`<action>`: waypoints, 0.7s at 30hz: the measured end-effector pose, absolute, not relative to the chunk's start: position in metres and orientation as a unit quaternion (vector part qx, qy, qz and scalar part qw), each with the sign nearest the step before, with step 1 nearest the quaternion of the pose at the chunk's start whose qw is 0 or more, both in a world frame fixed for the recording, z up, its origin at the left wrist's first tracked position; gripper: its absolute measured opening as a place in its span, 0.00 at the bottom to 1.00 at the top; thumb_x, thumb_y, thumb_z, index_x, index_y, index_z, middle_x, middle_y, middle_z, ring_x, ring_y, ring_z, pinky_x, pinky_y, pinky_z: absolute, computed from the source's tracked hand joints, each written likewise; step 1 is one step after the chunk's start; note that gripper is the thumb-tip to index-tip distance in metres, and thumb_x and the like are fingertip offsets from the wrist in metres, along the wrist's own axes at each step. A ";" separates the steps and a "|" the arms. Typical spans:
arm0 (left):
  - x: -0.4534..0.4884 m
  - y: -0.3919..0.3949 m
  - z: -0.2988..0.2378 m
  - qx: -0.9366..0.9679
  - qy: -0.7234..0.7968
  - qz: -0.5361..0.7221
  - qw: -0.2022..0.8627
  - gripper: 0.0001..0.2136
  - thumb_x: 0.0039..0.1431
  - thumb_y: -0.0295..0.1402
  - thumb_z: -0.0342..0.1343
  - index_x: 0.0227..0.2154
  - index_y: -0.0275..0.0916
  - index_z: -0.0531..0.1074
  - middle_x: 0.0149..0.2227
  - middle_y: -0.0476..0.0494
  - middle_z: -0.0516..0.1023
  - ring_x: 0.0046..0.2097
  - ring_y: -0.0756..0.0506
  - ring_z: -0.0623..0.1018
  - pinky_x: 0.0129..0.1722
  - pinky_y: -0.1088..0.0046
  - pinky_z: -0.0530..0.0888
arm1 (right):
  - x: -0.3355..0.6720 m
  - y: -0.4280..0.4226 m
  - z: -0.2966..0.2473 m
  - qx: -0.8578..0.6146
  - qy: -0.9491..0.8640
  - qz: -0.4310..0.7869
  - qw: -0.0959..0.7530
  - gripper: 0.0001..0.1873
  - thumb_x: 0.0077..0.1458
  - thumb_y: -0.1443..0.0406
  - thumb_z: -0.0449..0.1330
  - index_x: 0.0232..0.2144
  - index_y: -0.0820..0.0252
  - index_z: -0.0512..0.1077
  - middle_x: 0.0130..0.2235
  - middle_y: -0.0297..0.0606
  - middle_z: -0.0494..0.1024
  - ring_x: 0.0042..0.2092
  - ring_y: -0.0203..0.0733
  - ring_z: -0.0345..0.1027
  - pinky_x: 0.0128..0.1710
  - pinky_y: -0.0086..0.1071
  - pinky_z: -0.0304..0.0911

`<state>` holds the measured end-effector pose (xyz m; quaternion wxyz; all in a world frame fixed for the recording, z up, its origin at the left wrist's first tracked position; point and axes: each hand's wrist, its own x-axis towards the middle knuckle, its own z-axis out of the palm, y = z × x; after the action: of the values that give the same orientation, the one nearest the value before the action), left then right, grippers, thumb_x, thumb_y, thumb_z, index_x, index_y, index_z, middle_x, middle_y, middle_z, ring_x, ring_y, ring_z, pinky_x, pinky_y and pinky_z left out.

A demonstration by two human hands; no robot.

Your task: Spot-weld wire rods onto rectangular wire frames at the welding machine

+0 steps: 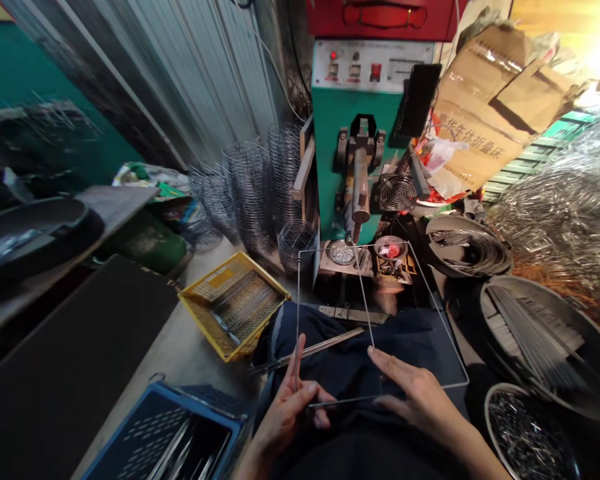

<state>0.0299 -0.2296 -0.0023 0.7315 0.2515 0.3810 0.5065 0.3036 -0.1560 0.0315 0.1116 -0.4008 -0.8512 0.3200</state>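
Note:
A thin rectangular wire frame (433, 293) lies over my lap, its far edge at the green welding machine (360, 133). My left hand (290, 407) pinches the frame's near left corner, thumb on the front wire. My right hand (415, 393) rests against the near edge with fingers stretched along a loose straight rod (365, 300) that crosses the frame toward the machine's electrode (359, 193). A few more rods (310, 350) lie across my dark trousers.
A yellow crate (233, 300) and a blue crate (165, 433) sit at left. Stacked wire coils (255, 187) stand behind. At right are basins of cut rods (535, 340), a bowl of small metal bits (527, 437), tangled wire and cardboard (495, 100).

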 end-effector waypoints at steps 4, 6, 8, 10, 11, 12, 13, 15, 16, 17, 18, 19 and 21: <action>0.029 -0.229 -0.002 0.253 0.376 0.510 0.731 0.44 0.66 0.34 0.53 0.66 0.55 0.20 0.31 0.39 0.82 0.25 0.45 0.80 0.25 0.72 0.76 | 0.304 -0.155 0.030 -0.396 -0.854 0.316 0.116 0.50 0.49 0.73 0.67 0.68 0.41 0.51 0.65 0.35 0.62 0.58 0.49 0.67 0.54 0.38 0.70; 0.029 -0.229 -0.002 0.256 0.377 0.512 0.728 0.44 0.66 0.34 0.53 0.66 0.55 0.20 0.32 0.39 0.82 0.24 0.45 0.80 0.25 0.72 0.76 | 0.304 -0.154 0.030 -0.393 -0.856 0.315 0.120 0.49 0.49 0.72 0.67 0.68 0.42 0.52 0.65 0.35 0.62 0.59 0.48 0.66 0.55 0.38 0.68; 0.029 -0.228 -0.003 0.254 0.378 0.514 0.727 0.44 0.65 0.33 0.53 0.66 0.55 0.21 0.32 0.39 0.82 0.24 0.45 0.80 0.25 0.72 0.76 | 0.304 -0.152 0.030 -0.390 -0.858 0.311 0.123 0.48 0.50 0.72 0.66 0.68 0.43 0.52 0.65 0.36 0.61 0.60 0.48 0.65 0.56 0.38 0.67; 0.029 -0.226 -0.003 0.249 0.373 0.517 0.729 0.44 0.65 0.33 0.53 0.66 0.55 0.21 0.32 0.39 0.83 0.24 0.45 0.80 0.25 0.72 0.77 | 0.303 -0.151 0.030 -0.387 -0.861 0.305 0.126 0.47 0.51 0.71 0.66 0.68 0.44 0.52 0.65 0.36 0.61 0.60 0.48 0.64 0.58 0.39 0.65; 0.029 -0.225 -0.004 0.247 0.369 0.518 0.731 0.44 0.65 0.33 0.54 0.66 0.55 0.21 0.32 0.39 0.83 0.24 0.45 0.80 0.25 0.72 0.77 | 0.303 -0.150 0.031 -0.387 -0.862 0.301 0.128 0.47 0.51 0.71 0.66 0.68 0.45 0.53 0.65 0.36 0.61 0.60 0.48 0.63 0.58 0.39 0.65; 0.029 -0.225 -0.004 0.244 0.365 0.519 0.734 0.44 0.65 0.33 0.54 0.66 0.56 0.21 0.32 0.39 0.83 0.24 0.45 0.80 0.25 0.72 0.77 | 0.303 -0.150 0.031 -0.387 -0.863 0.297 0.129 0.47 0.51 0.71 0.66 0.68 0.45 0.53 0.65 0.36 0.61 0.61 0.48 0.63 0.58 0.38 0.65; 0.029 -0.224 -0.005 0.243 0.360 0.521 0.735 0.44 0.65 0.33 0.54 0.66 0.56 0.21 0.32 0.40 0.83 0.25 0.45 0.80 0.25 0.72 0.77 | 0.303 -0.149 0.030 -0.387 -0.864 0.294 0.130 0.47 0.51 0.71 0.67 0.68 0.45 0.53 0.65 0.36 0.62 0.61 0.47 0.63 0.58 0.38 0.65; 0.028 -0.223 -0.006 0.247 0.352 0.524 0.735 0.44 0.65 0.33 0.54 0.66 0.56 0.21 0.32 0.40 0.83 0.25 0.45 0.80 0.25 0.72 0.77 | 0.304 -0.148 0.029 -0.388 -0.865 0.290 0.130 0.47 0.50 0.72 0.67 0.68 0.46 0.53 0.64 0.35 0.62 0.60 0.47 0.63 0.58 0.37 0.65; 0.027 -0.223 -0.007 0.250 0.351 0.525 0.734 0.44 0.66 0.32 0.53 0.66 0.57 0.22 0.32 0.40 0.83 0.25 0.45 0.80 0.25 0.73 0.77 | 0.304 -0.148 0.029 -0.388 -0.865 0.289 0.129 0.47 0.51 0.71 0.67 0.68 0.46 0.53 0.64 0.35 0.62 0.60 0.47 0.63 0.58 0.36 0.65; 0.027 -0.223 -0.007 0.252 0.353 0.527 0.730 0.43 0.66 0.32 0.53 0.66 0.57 0.22 0.33 0.40 0.83 0.24 0.46 0.80 0.25 0.73 0.76 | 0.304 -0.148 0.029 -0.387 -0.866 0.291 0.127 0.47 0.51 0.71 0.67 0.68 0.46 0.52 0.65 0.35 0.62 0.60 0.46 0.63 0.58 0.36 0.64; 0.026 -0.223 -0.008 0.255 0.354 0.527 0.729 0.42 0.66 0.32 0.52 0.66 0.57 0.23 0.33 0.40 0.83 0.24 0.46 0.80 0.24 0.74 0.76 | 0.304 -0.149 0.029 -0.386 -0.865 0.294 0.124 0.47 0.52 0.71 0.67 0.68 0.46 0.51 0.65 0.35 0.62 0.61 0.46 0.63 0.58 0.36 0.64; 0.026 -0.223 -0.008 0.256 0.356 0.525 0.730 0.42 0.67 0.31 0.52 0.66 0.58 0.23 0.33 0.41 0.83 0.24 0.46 0.80 0.24 0.75 0.76 | 0.304 -0.149 0.030 -0.386 -0.864 0.299 0.122 0.47 0.52 0.71 0.66 0.68 0.46 0.51 0.65 0.35 0.61 0.61 0.46 0.62 0.58 0.36 0.65; 0.026 -0.223 -0.008 0.256 0.356 0.520 0.733 0.41 0.67 0.31 0.51 0.66 0.59 0.24 0.34 0.41 0.83 0.23 0.47 0.80 0.23 0.77 0.74 | 0.304 -0.150 0.032 -0.388 -0.860 0.311 0.118 0.47 0.53 0.72 0.66 0.68 0.45 0.50 0.66 0.35 0.60 0.61 0.46 0.62 0.57 0.36 0.66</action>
<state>0.0255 -0.2234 -0.0081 0.7330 0.2556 0.3558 0.5204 0.3036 -0.1498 0.0323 0.1179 -0.3879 -0.8596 0.3109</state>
